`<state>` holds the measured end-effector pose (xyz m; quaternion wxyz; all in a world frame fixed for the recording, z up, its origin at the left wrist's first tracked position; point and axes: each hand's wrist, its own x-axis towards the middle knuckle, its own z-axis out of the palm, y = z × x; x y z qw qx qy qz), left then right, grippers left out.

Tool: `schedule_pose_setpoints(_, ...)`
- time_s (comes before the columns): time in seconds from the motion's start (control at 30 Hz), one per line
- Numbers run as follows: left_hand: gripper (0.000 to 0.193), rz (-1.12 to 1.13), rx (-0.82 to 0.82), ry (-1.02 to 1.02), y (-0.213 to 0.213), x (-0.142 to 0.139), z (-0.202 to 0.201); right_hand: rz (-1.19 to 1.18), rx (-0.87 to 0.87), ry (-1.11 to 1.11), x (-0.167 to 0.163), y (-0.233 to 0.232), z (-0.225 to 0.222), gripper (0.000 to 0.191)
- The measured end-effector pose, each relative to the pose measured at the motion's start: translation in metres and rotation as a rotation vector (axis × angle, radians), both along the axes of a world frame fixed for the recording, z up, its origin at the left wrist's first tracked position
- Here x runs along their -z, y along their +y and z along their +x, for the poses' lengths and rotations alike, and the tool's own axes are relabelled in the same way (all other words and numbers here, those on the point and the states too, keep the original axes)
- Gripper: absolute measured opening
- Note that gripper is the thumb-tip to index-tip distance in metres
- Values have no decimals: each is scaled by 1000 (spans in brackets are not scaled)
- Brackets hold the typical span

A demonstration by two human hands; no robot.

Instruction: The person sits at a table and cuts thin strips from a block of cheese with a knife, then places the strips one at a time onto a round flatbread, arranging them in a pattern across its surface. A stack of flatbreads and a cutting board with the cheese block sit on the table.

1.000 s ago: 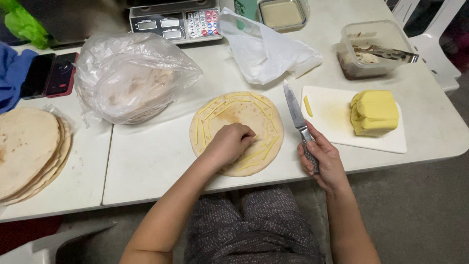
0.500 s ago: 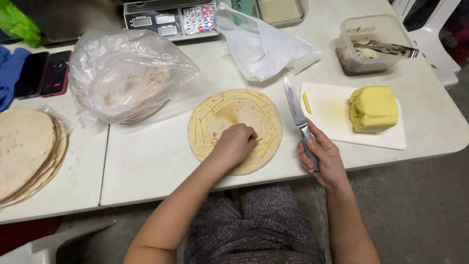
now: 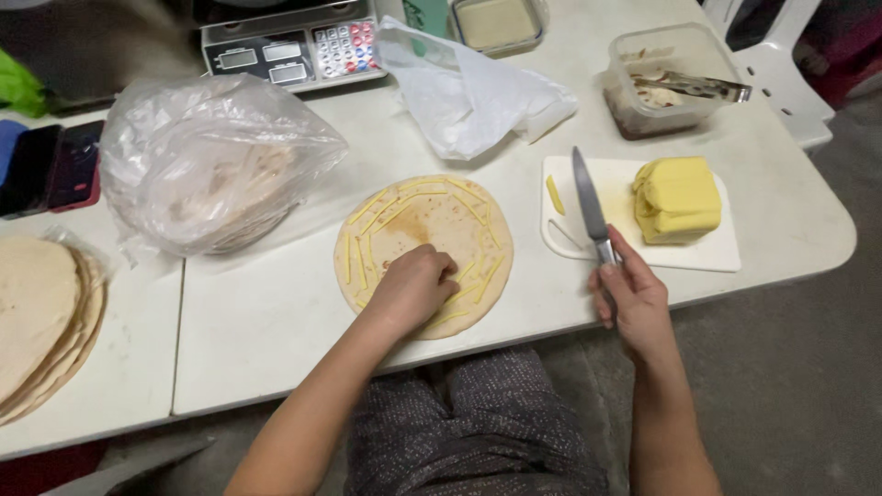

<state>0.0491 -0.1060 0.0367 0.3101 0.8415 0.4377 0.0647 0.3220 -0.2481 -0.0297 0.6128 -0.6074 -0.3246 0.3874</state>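
A round tortilla (image 3: 450, 216) lies flat on the white table (image 3: 266, 321), with thin yellow cheese strips ringing its edge. My left hand (image 3: 413, 287) rests on its near part, fingers curled down on the strips. My right hand (image 3: 632, 298) grips the handle of a kitchen knife (image 3: 588, 204), whose blade points away over the left end of a white cutting board (image 3: 643, 248). A block of yellow cheese (image 3: 678, 197) sits on the board, with one loose cheese strip (image 3: 555, 195) beside the blade.
A clear bag of tortillas (image 3: 211, 170) lies at left, a bare tortilla stack (image 3: 37, 317) at far left. A scale (image 3: 289, 50), crumpled white paper (image 3: 469, 92), a tub with tongs (image 3: 666, 78), another tub (image 3: 496, 20) and phones (image 3: 50, 165) stand behind.
My left hand has shifted slightly on the tortilla's near part. The right hand keeps the knife in about the same place. The view has drifted a little.
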Motion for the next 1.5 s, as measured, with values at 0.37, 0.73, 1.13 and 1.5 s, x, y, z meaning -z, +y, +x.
schedule_pose_setpoints(0.37, 20, 39, 52, 33, 2, 0, 4, -515, 52, -614, -43, -4, -26, 54)
schedule_pose_setpoints(0.73, 25, 55, 14, -46, 3, -8, -2, -480, 40, -914, -56, 16, -39, 51)
schedule_pose_setpoints(1.13, 25, 134, -10, -248, 9, -1, -8, -534, 44, -1024, -52, 20, -44, 51)
schedule_pose_setpoints(1.5, 24, 108, -24, -286, 10, -9, -4, -535, 20, -1220, -35, 23, -37, 53)
